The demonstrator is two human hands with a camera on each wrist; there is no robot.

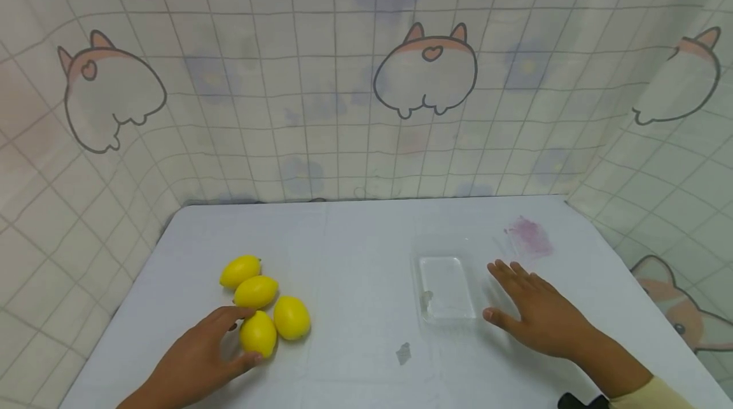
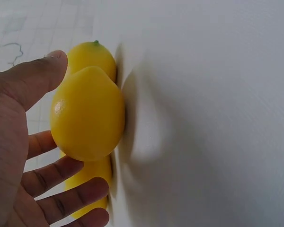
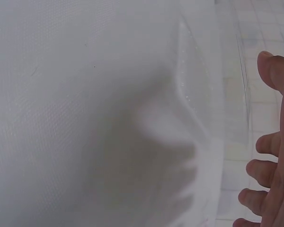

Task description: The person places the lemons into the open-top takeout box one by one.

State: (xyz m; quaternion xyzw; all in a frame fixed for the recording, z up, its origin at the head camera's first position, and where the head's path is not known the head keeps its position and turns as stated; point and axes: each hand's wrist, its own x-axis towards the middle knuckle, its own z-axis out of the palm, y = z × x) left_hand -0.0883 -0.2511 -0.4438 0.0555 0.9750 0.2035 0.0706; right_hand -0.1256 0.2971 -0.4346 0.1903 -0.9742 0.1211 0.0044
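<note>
Four lemons lie grouped on the left half of the white table. My left hand (image 1: 197, 352) is at the nearest lemon (image 1: 258, 334), thumb on its near side and fingers on its far side. In the left wrist view this lemon (image 2: 87, 113) sits between the spread thumb and loosely extended fingers, which are not closed tightly round it. Close by are a lemon to its right (image 1: 292, 318), one behind (image 1: 256, 292) and the farthest one (image 1: 240, 271). My right hand (image 1: 541, 313), fingers extended and holding nothing, hovers beside the right edge of a clear plastic tray (image 1: 446, 288).
A pinkish stain (image 1: 529, 237) marks the table's far right. A small grey patch (image 1: 403, 353) shows in front of the tray. Checked curtain (image 1: 343, 142) hangs behind the table and along both sides. A black object (image 1: 581, 401) is at the near right edge, by the right sleeve.
</note>
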